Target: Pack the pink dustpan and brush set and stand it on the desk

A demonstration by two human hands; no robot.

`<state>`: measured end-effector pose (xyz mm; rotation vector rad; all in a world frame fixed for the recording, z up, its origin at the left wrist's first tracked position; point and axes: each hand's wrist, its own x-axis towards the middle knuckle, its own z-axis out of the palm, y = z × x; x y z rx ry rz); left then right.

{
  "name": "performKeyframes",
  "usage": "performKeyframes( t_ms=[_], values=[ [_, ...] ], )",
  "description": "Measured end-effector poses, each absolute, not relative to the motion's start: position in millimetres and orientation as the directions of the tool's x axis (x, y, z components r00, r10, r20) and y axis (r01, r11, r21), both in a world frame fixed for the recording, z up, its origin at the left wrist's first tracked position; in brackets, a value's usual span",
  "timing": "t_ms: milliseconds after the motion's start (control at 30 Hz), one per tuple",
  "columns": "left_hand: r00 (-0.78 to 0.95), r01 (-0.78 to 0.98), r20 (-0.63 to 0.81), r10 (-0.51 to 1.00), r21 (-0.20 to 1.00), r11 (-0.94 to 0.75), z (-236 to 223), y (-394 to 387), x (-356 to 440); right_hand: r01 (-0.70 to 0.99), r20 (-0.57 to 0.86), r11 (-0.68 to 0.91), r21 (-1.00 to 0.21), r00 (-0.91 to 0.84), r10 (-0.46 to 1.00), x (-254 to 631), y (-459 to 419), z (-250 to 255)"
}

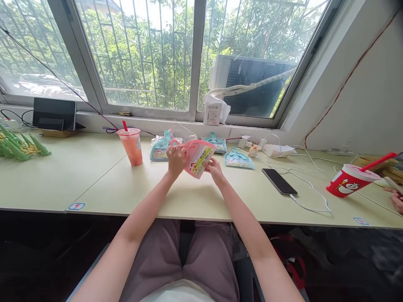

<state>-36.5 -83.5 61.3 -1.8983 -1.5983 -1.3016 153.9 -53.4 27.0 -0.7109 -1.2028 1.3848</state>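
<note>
A pink toy dustpan (pixel 199 156) with a yellow-green printed label is held tilted above the table, between my two hands. My left hand (pixel 176 159) is closed round its left end, near the handle. At the lower right edge, my right hand (pixel 215 169) grips it between thumb and fingers. Behind it lie similar blue dustpan sets: one in clear wrapping (pixel 161 152) to the left, one at the back (pixel 217 142), and a flat one (pixel 238 160) to the right. Part of the pink piece is hidden by my left fingers.
A cup of orange drink (pixel 131 147) stands left. To the right lie a phone (pixel 279 181) on a white cable and a tilted red cup (pixel 349 181). Another person's hand (pixel 397 200) shows at the far right. A tablet (pixel 55 114) and green plastic pieces (pixel 15 144) are left.
</note>
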Motion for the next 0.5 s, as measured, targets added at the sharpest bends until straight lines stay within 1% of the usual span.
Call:
performKeyframes(
  t_ms=[100, 167, 200, 233, 300, 367, 400, 433, 467, 500],
  values=[
    [0.006, 0.859, 0.766, 0.642, 0.325, -0.396, 61.4, -86.4, -32.2, -0.311, 0.205, 0.131, -0.941, -0.216, 0.955, 153.2, -54.7, 27.0],
    [0.009, 0.811, 0.765, 0.644, 0.371, -0.452, 59.9, -90.9, -26.2, -0.328, 0.193, 0.120, -0.937, -0.200, 0.961, 153.2, -54.6, 26.4],
    [-0.032, 0.784, 0.773, 0.634, 0.413, -0.463, 59.3, -93.5, -23.0, -0.347, 0.190, 0.116, -0.931, -0.188, 0.964, 153.6, -54.5, 26.3],
    [-0.112, 0.755, 0.780, 0.616, 0.470, -0.458, 59.1, -95.7, -20.1, -0.371, 0.191, 0.116, -0.922, -0.172, 0.966, 154.5, -54.6, 26.3],
    [-0.351, 0.668, 0.752, 0.558, 0.619, -0.414, 60.7, -97.9, -17.3, -0.419, 0.200, 0.127, -0.899, -0.136, 0.970, 157.0, -55.3, 27.1],
    [-0.564, 0.509, 0.643, 0.518, 0.764, -0.395, 65.5, -95.6, -19.5, -0.451, 0.210, 0.146, -0.881, -0.095, 0.973, 159.4, -56.4, 28.3],
    [-0.614, 0.399, 0.576, 0.540, 0.817, -0.417, 68.4, -92.9, -22.0, -0.458, 0.212, 0.155, -0.875, -0.075, 0.974, 160.0, -57.0, 28.8],
    [-0.614, 0.268, 0.508, 0.604, 0.854, -0.446, 71.2, -89.7, -24.6, -0.459, 0.209, 0.159, -0.874, -0.060, 0.976, 160.2, -57.5, 28.9],
    [-0.557, 0.122, 0.448, 0.699, 0.877, -0.465, 73.2, -86.4, -26.6, -0.458, 0.203, 0.157, -0.875, -0.052, 0.978, 159.8, -58.0, 28.6],
    [-0.443, -0.023, 0.401, 0.802, 0.889, -0.457, 74.0, -83.3, -27.2, -0.455, 0.196, 0.154, -0.877, -0.047, 0.979, 158.9, -58.3, 27.9]
  ],
)
